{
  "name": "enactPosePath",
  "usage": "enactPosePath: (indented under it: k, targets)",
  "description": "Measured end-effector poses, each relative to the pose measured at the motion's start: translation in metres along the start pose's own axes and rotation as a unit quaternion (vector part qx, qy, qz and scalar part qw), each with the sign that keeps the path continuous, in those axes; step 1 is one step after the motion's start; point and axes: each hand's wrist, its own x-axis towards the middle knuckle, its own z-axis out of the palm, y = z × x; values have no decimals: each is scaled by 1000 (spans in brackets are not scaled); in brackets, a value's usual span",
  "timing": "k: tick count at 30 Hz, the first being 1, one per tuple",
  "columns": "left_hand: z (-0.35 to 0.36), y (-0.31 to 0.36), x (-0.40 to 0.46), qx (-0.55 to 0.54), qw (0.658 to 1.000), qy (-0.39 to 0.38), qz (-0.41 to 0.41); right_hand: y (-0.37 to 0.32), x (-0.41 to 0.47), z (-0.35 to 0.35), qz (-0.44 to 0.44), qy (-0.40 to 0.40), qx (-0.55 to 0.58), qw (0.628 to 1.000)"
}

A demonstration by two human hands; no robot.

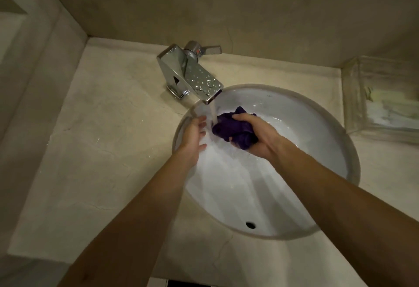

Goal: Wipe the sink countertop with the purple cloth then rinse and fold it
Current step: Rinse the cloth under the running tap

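The purple cloth is bunched up and wet inside the white sink basin. My right hand grips it, fingers curled over its top, just right of the water stream. Water runs from the chrome faucet and falls beside the cloth's left edge. My left hand is at the basin's left rim with fingers relaxed and spread, apart from the cloth, its fingertips near the stream. The beige countertop around the sink shows scattered water drops.
A clear glass tray with pale items inside stands on the counter at the right. The faucet handle points right. The drain hole lies at the basin's near side. Walls close in at the back and left.
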Motion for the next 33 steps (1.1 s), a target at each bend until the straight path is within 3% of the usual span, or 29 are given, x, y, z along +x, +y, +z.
enactPosePath:
  k: [3,6,10,14,17,19,21,24,28,30,33]
  targets:
    - [13,-5,2,5,999,-33,-7,-9,-15,-12,5,-64,-4,998]
    - [24,-5,7,-88,993,-80,-18,-12,-23,-13,-1,-124,-4,992]
    - [21,-3,3,-146,979,-115,-80,-7,-14,-6,-56,-132,-29,989]
    - [22,1,1,-112,989,-78,-62,-3,2,5,-167,-76,-205,961]
    - [26,11,-3,-55,998,-27,-31,3,7,11,-242,40,-392,887]
    - [27,14,-2,-18,999,-6,-30,13,8,9,-273,99,-428,856]
    - [27,19,-3,12,999,-17,-41,22,8,6,-293,75,-450,841]
    - [26,24,-5,26,999,-23,-18,30,5,10,-269,-13,-377,886]
    - [17,24,-6,22,998,-58,8,15,8,18,-187,29,-285,940]
    - [12,25,-8,-18,997,-69,-5,8,12,19,-156,36,-302,940]
    - [8,21,-10,-93,994,-61,-2,4,16,18,-176,55,-384,905]
